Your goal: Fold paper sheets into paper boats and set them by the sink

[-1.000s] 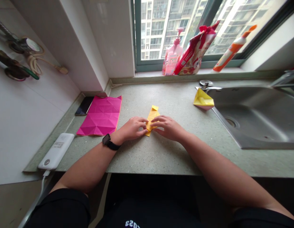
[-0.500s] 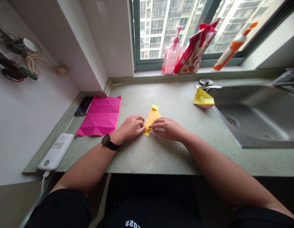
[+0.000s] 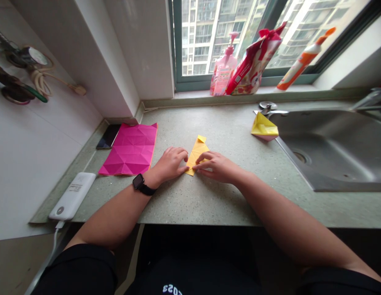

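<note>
A small folded sheet of yellow-orange origami paper (image 3: 195,153) lies on the counter in front of me, a little flap turned over at its far end. My left hand (image 3: 173,163), with a black watch at the wrist, has its fingers curled and its thumb on the paper's near left edge. From the other side, my right hand (image 3: 215,166) grips the near part between thumb and fingers, covering some of the right edge. To the left lies a creased magenta sheet (image 3: 133,147), with orange showing along its edge.
A folded yellow paper piece (image 3: 264,127) stands beside the steel sink (image 3: 331,151) at right. On the left are a phone (image 3: 108,137) and a white power bank (image 3: 72,196) with a cable. A pump bottle (image 3: 223,73), red bag (image 3: 253,65) and orange-white bottle (image 3: 297,67) line the windowsill.
The fold at the paper's near end looks flatter, with my fingers shifted slightly along it. My right fingers are a little more bent. The paper stays in place.
</note>
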`<state>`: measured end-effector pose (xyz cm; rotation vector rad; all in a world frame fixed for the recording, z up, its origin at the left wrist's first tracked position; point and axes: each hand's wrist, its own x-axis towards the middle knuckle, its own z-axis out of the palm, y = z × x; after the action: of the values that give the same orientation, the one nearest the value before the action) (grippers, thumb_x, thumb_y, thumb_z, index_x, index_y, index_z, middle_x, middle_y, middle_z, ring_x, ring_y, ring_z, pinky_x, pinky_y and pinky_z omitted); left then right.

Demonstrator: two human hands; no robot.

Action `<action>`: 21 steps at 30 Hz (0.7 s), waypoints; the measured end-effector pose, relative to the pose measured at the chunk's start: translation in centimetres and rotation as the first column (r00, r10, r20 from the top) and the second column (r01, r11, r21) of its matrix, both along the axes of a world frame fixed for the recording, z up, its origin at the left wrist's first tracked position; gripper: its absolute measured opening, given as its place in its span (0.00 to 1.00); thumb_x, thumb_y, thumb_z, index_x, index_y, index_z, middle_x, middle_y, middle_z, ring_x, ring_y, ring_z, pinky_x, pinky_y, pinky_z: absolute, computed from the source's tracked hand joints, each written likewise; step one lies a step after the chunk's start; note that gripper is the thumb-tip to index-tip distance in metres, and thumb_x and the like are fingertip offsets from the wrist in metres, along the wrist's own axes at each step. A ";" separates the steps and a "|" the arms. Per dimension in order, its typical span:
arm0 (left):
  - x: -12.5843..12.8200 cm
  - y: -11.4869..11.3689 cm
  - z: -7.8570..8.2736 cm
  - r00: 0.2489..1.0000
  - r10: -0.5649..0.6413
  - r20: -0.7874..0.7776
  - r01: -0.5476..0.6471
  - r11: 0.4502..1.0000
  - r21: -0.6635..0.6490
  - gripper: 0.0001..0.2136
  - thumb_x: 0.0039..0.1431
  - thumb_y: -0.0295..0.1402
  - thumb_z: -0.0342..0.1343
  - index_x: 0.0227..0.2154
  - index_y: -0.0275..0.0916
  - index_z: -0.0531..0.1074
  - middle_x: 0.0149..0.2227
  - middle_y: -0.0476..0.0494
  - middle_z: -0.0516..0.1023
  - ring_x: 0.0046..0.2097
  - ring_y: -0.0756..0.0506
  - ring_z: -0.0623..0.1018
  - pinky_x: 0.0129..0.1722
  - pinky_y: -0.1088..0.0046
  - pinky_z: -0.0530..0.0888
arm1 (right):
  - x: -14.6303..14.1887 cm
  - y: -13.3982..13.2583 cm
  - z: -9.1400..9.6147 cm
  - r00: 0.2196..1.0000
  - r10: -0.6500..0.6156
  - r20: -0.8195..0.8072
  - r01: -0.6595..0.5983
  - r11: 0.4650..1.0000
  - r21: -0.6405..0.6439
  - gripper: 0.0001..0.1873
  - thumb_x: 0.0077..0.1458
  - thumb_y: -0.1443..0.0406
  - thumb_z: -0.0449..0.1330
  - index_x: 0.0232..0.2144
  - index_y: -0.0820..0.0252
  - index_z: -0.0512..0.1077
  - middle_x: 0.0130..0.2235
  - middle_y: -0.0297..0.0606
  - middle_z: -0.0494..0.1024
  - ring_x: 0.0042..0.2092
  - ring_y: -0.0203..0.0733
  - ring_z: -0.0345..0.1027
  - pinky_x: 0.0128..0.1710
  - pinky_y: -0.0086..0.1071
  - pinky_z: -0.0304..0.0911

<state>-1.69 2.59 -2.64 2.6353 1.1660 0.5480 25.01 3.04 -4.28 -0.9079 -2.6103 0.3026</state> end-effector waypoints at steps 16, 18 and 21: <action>-0.8 0.0 1.0 0.964 -0.207 -0.170 0.216 0.975 0.040 0.11 0.64 0.25 0.66 0.41 0.50 0.88 0.56 0.45 0.84 0.56 0.39 0.78 0.61 0.56 0.72 | -0.2 -0.2 0.5 1.000 -0.018 -0.005 0.017 0.998 -0.056 0.08 0.67 0.61 0.68 0.45 0.44 0.88 0.48 0.39 0.85 0.47 0.46 0.77 0.51 0.42 0.73; -0.9 0.0 1.3 0.964 -0.196 -0.182 0.202 0.979 0.013 0.12 0.64 0.24 0.65 0.40 0.50 0.88 0.55 0.46 0.84 0.56 0.39 0.79 0.60 0.56 0.72 | -0.2 -0.4 0.5 1.000 -0.027 -0.001 0.027 0.998 -0.060 0.08 0.67 0.60 0.68 0.45 0.44 0.88 0.48 0.39 0.84 0.48 0.47 0.77 0.53 0.44 0.73; -1.0 -0.1 1.5 0.964 -0.193 -0.186 0.191 0.981 -0.025 0.15 0.62 0.22 0.63 0.40 0.52 0.88 0.56 0.47 0.84 0.56 0.39 0.79 0.61 0.56 0.72 | -0.4 -0.7 0.5 0.999 -0.042 -0.014 0.042 0.999 -0.030 0.08 0.66 0.60 0.69 0.45 0.42 0.88 0.52 0.41 0.82 0.53 0.50 0.76 0.57 0.48 0.73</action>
<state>-2.72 2.53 -1.14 2.8022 0.9401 0.2642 24.60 2.35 -3.82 -0.9656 -2.5764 0.3363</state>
